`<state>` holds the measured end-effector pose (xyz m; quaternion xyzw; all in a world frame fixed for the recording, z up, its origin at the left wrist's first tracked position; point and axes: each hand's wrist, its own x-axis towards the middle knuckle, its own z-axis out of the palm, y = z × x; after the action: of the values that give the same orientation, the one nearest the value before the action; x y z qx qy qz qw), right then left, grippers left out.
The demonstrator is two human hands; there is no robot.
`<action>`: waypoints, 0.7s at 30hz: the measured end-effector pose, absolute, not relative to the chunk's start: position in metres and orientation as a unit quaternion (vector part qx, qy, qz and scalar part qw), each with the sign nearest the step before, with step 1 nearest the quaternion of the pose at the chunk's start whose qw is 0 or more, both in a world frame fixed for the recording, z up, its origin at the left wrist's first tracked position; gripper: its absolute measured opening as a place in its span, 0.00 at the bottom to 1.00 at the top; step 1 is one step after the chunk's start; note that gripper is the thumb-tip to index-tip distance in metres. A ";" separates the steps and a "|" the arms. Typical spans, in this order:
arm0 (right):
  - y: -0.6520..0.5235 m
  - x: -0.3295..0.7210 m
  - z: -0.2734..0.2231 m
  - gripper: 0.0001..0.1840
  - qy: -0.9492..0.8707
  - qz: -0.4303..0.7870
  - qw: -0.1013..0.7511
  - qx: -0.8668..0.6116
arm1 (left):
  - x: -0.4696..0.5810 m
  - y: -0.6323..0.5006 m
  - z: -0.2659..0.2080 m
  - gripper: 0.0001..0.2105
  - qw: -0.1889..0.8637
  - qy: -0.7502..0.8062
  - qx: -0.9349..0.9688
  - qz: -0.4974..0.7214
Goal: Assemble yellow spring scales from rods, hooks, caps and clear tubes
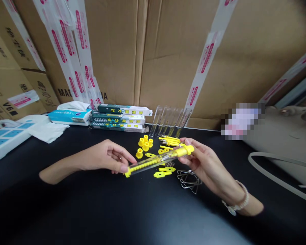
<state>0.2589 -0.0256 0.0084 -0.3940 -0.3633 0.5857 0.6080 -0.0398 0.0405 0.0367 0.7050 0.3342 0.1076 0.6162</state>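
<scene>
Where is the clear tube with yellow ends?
In the head view, the clear tube is near centre, held between left hand and right hand, above the table.

A left hand (105,157) and a right hand (207,160) (a pale bracelet (243,200) circling its wrist) are holding a tilted, yellow-ended clear tube (153,162) above a black table (142,211). Yellow caps (146,146) are sitting beyond, near upright tubes (156,120).

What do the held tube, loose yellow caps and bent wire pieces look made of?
Held tube: clear, glossy, probably plastic, possibly glass; yellow shows through.
Yellow caps: likely moulded plastic, smooth and evenly coloured.
Wire pieces: seemingly metal, given their silvery glints.
</scene>
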 end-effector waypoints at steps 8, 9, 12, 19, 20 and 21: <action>-0.027 0.258 0.008 0.17 -0.358 0.574 0.614 -0.407 | -0.031 0.022 0.031 0.15 0.616 0.316 0.715 0.099; -0.027 0.259 0.008 0.16 -0.359 0.568 0.617 -0.409 | -0.031 0.022 0.030 0.14 0.598 0.328 0.724 0.103; -0.027 0.260 0.009 0.15 -0.379 0.528 0.635 -0.418 | -0.031 0.026 0.027 0.17 0.541 0.373 0.743 0.127; -0.028 0.259 0.009 0.13 -0.416 0.512 0.624 -0.419 | -0.032 0.033 0.016 0.23 0.477 0.424 0.752 0.165; -0.028 0.259 0.009 0.13 -0.411 0.517 0.623 -0.419 | -0.032 0.033 0.016 0.23 0.483 0.423 0.746 0.178; -0.028 0.259 0.009 0.13 -0.406 0.522 0.623 -0.419 | -0.032 0.033 0.016 0.23 0.496 0.420 0.736 0.187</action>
<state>0.2589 -0.0276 0.0090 -0.4187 -0.4059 0.5218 0.6226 -0.0323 0.0332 0.0164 0.7365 0.4201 0.1865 0.4963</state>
